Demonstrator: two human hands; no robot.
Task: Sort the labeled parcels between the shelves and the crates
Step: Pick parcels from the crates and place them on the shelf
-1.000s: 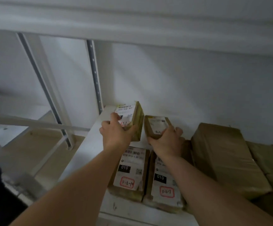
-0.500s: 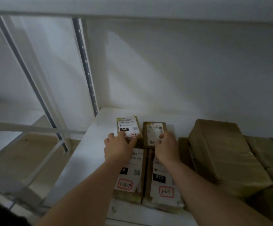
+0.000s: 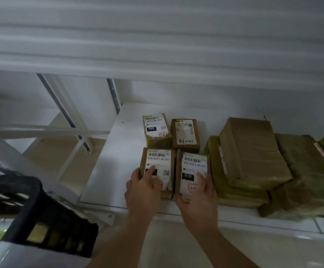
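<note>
While your left hand (image 3: 142, 187) grips the front left parcel (image 3: 158, 168) and your right hand (image 3: 197, 192) grips the front right parcel (image 3: 193, 174), both parcels lie flat, touching, on the white shelf (image 3: 110, 163). At twelve o'clock sit two smaller parcels (image 3: 156, 130), at three o'clock a stack of brown packages (image 3: 252, 153), at eight o'clock a dark crate (image 3: 47, 219).
</note>
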